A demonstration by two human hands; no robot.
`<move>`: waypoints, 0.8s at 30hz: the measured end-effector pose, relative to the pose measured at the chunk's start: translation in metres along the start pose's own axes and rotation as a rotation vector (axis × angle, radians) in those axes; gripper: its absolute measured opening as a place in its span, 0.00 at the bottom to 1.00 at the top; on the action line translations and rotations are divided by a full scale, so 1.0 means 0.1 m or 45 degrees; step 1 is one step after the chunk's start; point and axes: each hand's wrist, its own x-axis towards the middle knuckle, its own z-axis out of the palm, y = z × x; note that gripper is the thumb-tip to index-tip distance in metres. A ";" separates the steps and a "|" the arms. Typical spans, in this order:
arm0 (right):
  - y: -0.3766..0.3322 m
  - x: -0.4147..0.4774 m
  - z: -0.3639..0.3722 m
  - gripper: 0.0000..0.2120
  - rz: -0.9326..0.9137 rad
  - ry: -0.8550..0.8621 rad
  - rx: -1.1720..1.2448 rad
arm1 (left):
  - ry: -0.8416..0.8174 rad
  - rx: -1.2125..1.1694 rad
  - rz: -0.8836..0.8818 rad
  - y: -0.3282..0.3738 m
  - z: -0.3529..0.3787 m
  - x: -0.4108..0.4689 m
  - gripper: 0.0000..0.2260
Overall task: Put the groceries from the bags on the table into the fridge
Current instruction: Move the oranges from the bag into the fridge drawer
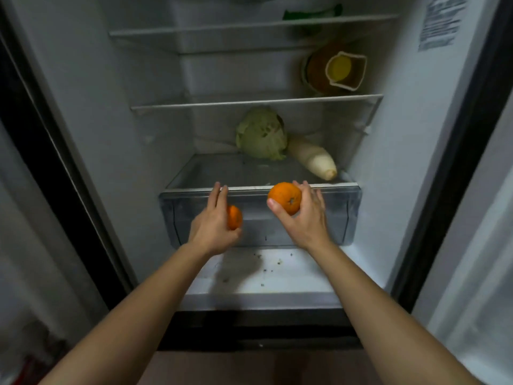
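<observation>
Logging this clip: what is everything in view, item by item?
shelves: 3, clear, stacked inside the fridge
drawer: 1, clear, under the lowest shelf
left orange: 1, orange, in the left hand, before the drawer front
right orange: 1, orange, in the right hand, at the drawer's top edge
cabbage: 1, pale green, back of the lowest shelf
white radish: 1, white, lowest shelf, right of the cabbage
jar: 1, brownish with yellow lid, middle shelf, right; blurred
green item: 1, green, top shelf, right; mostly hidden
label: 1, white, printed, right inner wall
left hand: 1, holds the left orange
right hand: 1, grips the right orange
</observation>
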 end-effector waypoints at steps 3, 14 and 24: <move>0.10 0.16 0.08 0.49 -0.094 -0.028 -0.137 | -0.080 0.040 -0.070 -0.03 0.02 0.18 0.46; 0.10 0.03 0.08 0.39 -0.168 0.096 -0.320 | -0.026 -0.051 -0.050 -0.03 -0.01 -0.07 0.45; -0.31 -0.45 -0.14 0.33 -0.063 0.185 -0.360 | -0.044 -0.100 0.058 -0.02 -0.30 -0.64 0.47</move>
